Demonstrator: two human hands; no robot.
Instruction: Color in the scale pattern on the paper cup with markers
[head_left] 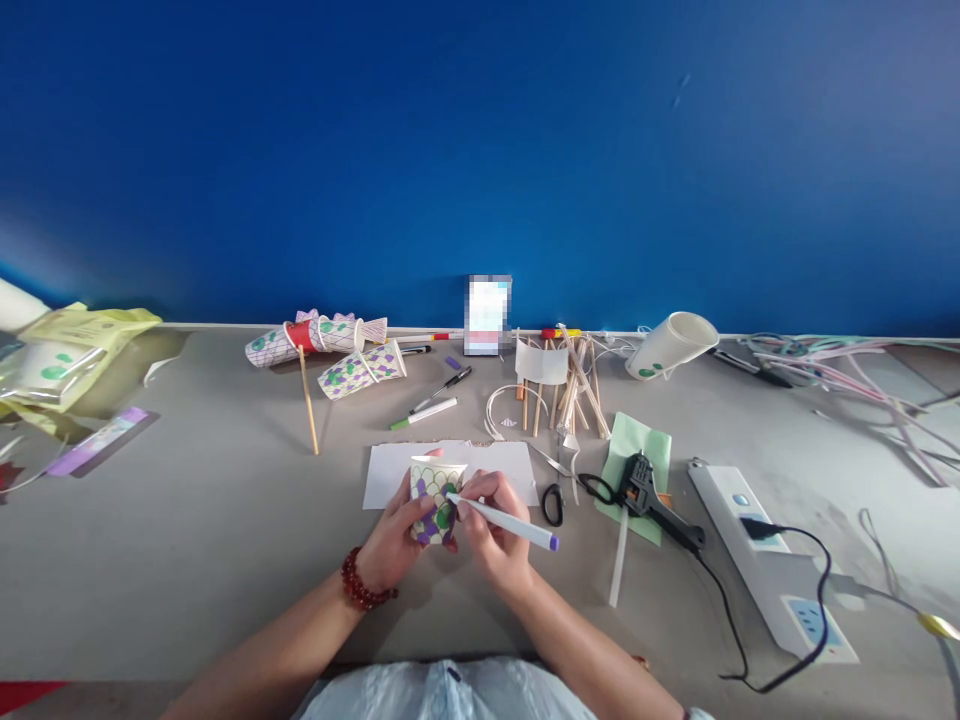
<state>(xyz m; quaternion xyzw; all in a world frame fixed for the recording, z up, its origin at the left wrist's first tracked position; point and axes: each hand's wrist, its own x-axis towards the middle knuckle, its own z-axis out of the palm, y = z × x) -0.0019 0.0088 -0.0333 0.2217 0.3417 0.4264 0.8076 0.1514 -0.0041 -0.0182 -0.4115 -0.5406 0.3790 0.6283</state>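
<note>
Wrapped around a paper cup [425,482], my left hand [391,535] keeps it over the near edge of a white sheet of card [381,478]. Scale-like outlines cover the cup, some coloured purple and green. Between the fingers of my right hand [499,525] is a white marker pen [517,524] with a purple end. Its tip meets or nearly meets the cup's right side; I cannot tell which. Beyond the card lie a green-ended marker [424,414] and a black pen [442,390].
Scissors [553,503], a glue gun [642,488] on green paper [630,445] and a power strip [750,540] lie at right. Wooden sticks [581,390] and a plain cup [671,345] stand behind. Decorated cups [361,370] lie back left; a yellow bag [82,345] sits far left.
</note>
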